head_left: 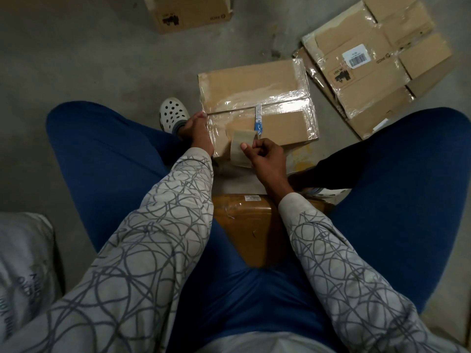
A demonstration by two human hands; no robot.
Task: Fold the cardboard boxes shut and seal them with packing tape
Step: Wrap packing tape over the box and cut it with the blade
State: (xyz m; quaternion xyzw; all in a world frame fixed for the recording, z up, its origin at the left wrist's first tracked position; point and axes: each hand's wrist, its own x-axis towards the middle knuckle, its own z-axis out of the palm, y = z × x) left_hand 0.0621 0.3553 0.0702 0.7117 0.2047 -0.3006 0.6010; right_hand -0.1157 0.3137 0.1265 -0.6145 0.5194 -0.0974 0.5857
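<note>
Our sleeves [153,238] reach out over a brown parcel [244,225] wedged between our knees, toward the box [257,105] on the floor just beyond. Its flaps are folded shut and glossy tape already crosses the seam. Our right hand [265,156] pinches the tape roll [242,149] between thumb and curled fingers, at the box's near edge. Our left hand [195,128] lies against the box's left edge; we cannot tell whether its fingers curl round it. To lay this strip well, we judge we should brace the box firmly, draw the tape taut and flat over the edge, then rub it down. A white clog [173,115] sits just beside the left hand and may crowd it. Flattened boxes [377,62] lie to the right, another box [188,14] farther off, a sack [23,263] at our left.
</note>
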